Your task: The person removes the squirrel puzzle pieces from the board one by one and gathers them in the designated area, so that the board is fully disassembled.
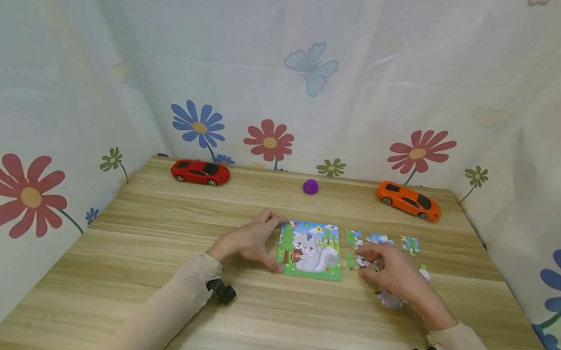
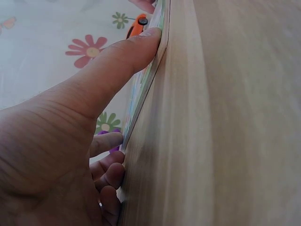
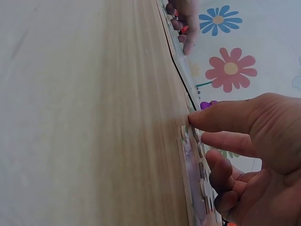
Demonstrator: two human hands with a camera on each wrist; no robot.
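Puzzle board (image 1: 311, 249) mid-table, loose pieces (image 1: 381, 239) just R, cars (image 1: 199, 172) behind.

Two hands are in view, the left hand (image 1: 251, 241) and the right hand (image 1: 393, 274). One puzzle board (image 1: 311, 249) lies on the surface (image 1: 140, 273). Beside it are several loose puzzle pieces (image 1: 380, 239), about seven, though the right hand hides some, so the exact number cannot be told. There are two toy cars, one red car (image 1: 199, 172) and one orange car (image 1: 409, 200). One small purple ball (image 1: 310, 187) sits between them.
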